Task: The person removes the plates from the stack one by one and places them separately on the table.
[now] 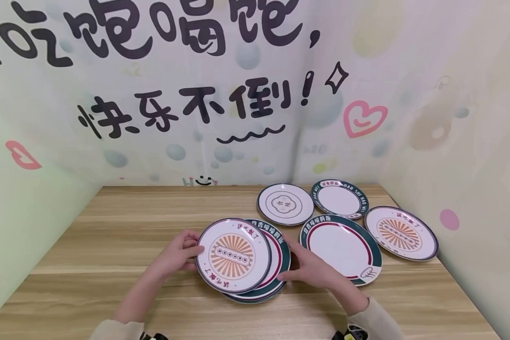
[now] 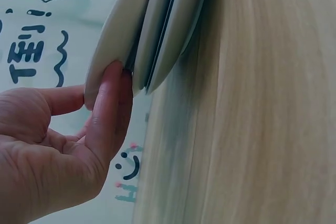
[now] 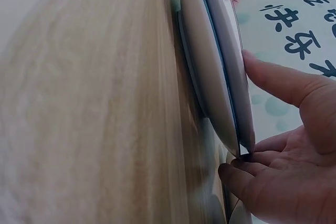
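A white plate (image 1: 233,278) with an orange sunburst print lies tilted on a stack at the table's middle. Its left rim is pinched by my left hand (image 1: 176,257), thumb on top and fingers beneath; the left wrist view shows those fingers under the plate's pale underside (image 2: 118,30). Below it, shifted right, is a green-rimmed plate (image 1: 284,255) with a red inner ring. My right hand (image 1: 312,269) holds that plate's right edge, and in the right wrist view the thumb lies over the rim with fingers at the lower edge. At least one more plate lies underneath, mostly hidden.
Right of the stack lies another green-rimmed plate (image 1: 340,250). Behind it are a small white plate (image 1: 299,196) and a green lettered plate (image 1: 337,198); a second sunburst plate (image 1: 422,236) lies far right. Printed walls enclose the wooden table (image 1: 110,226).
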A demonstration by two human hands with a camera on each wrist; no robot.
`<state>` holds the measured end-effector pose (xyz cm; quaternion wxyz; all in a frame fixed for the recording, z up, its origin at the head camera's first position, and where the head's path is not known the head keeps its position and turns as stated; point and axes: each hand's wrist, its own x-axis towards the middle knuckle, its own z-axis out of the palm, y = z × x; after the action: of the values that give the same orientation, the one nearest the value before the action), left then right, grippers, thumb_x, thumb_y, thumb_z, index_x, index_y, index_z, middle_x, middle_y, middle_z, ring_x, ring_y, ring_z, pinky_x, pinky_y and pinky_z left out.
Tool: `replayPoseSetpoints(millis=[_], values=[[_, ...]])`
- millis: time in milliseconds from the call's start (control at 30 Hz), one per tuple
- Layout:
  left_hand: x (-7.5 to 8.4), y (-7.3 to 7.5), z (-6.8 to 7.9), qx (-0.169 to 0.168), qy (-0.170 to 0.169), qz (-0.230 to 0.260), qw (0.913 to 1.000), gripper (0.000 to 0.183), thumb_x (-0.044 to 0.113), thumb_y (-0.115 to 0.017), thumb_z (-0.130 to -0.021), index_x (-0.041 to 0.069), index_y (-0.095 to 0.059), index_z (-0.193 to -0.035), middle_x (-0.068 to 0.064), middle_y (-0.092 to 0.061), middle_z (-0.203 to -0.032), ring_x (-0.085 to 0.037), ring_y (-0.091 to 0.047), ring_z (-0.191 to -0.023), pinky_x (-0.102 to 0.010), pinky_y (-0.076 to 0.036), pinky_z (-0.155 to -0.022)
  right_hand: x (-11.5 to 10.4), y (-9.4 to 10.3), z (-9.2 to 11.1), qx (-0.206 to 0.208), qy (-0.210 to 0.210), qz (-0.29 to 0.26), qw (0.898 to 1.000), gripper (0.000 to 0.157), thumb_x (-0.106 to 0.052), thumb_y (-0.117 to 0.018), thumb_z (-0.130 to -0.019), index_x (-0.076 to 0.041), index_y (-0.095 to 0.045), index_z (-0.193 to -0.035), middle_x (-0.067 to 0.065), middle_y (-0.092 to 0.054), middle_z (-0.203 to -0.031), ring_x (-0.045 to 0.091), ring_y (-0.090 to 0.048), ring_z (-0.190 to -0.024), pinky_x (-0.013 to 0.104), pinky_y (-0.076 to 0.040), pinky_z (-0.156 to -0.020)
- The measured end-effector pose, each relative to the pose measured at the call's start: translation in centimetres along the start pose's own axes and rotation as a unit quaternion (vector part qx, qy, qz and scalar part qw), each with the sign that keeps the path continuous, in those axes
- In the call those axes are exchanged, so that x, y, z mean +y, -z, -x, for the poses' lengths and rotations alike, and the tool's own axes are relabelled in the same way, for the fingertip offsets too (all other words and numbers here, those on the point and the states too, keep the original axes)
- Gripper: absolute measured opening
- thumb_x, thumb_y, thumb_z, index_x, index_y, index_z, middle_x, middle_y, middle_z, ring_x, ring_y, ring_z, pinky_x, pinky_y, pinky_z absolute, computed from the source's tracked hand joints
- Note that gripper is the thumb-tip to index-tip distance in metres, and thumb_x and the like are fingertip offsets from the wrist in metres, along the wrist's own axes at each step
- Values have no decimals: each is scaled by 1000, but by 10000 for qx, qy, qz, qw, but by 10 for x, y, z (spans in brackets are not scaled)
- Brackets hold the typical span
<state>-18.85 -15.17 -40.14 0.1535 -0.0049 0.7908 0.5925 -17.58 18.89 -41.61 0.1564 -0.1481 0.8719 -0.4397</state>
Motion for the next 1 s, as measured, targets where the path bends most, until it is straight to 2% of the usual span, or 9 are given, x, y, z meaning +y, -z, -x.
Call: replayPoseSetpoints(millis=[133,267,533,767,1000], values=[[-3,3,0,-160,-49,326,9993,44,2,-54,-99,-5,-36,-139,-33,-52,-136,-14,-67,-85,-32,-63,-70,0,-1,0,-98,28,98,9999,103,-31,-83,-81,-8,-20,-159,16,-24,-165,37,-22,-153,57,-19,-124],[-3,6,0,-242,-128,621,9977,50,3,-53,-100,-3,-32,-145,-32,-50,-138,-13,-67,-88,-31,-62,-72,-1,-1,-1,-112,-49,69,9999,103,-30,-83,-81,-8,-20,-160,15,-23,-166,36,-20,-154,57,-18,-124],[3,9,-5,-118,-65,857,9962,51,5,-54,-100,1,-31,-145,-23,-56,-131,-10,-66,-87,-26,-61,-71,-5,-1,-1,-82,-201,56,9997,101,-25,-83,-81,-8,-21,-159,15,-22,-166,36,-19,-154,57,-18,-124],[5,10,-10,-20,-82,961,9953,51,4,-52,-101,0,-29,-145,-29,-50,-138,-10,-66,-87,-26,-62,-72,-6,-1,-1,-104,-208,47,9997,101,-24,-82,-81,-7,-20,-159,16,-22,-166,37,-19,-154,57,-19,-124],[10,11,-15,133,-16,1046,9944,50,4,-52,-101,3,-29,-146,-28,-49,-139,-10,-65,-88,-25,-61,-73,-6,-1,-1,-93,-236,72,9997,101,-24,-83,-81,-8,-21,-159,15,-23,-166,37,-20,-154,58,-20,-124]])
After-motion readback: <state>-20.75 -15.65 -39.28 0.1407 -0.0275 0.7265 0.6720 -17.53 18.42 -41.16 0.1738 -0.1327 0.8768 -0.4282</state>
